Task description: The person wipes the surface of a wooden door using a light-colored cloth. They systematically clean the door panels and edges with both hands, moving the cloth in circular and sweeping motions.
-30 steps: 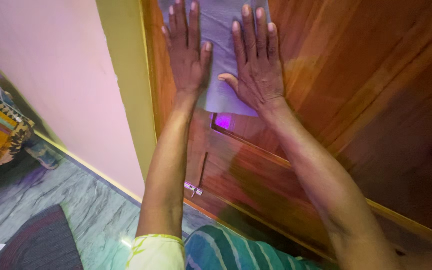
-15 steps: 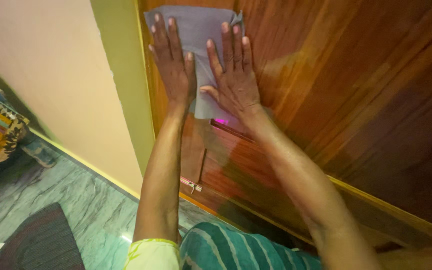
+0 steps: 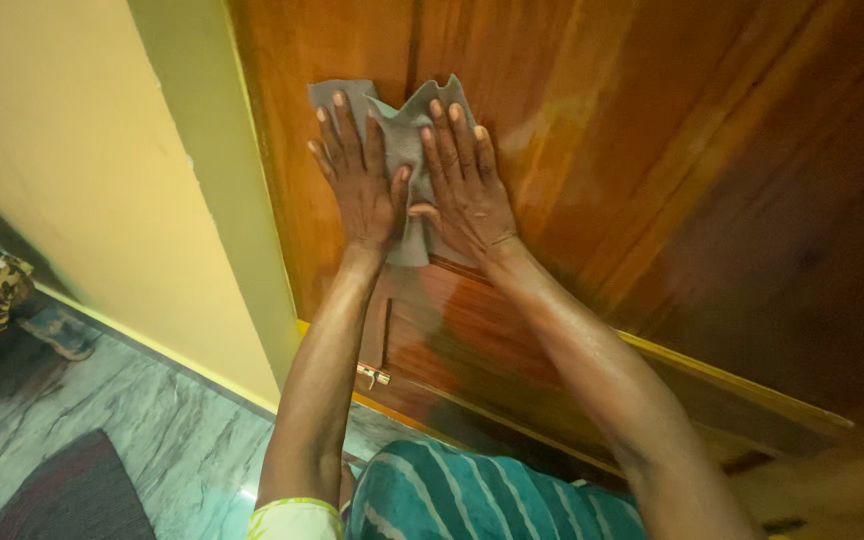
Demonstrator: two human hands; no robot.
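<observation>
Two hands: your left hand [image 3: 360, 185] and right hand [image 3: 465, 185] lie flat, fingers spread, pressing the grey cloth [image 3: 402, 135].
Cloth: against the polished wooden door [image 3: 652, 150], beside the yellow-green frame [image 3: 217, 200].
Change: it has bunched and slid lower; your hands sit closer together.
Meaning: wiping likely continues downward.
Below: small metal latch [image 3: 373, 375].

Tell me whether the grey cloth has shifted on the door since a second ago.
Yes. The grey cloth has bunched up between both hands, its lower edge still near the door panel's groove.
</observation>
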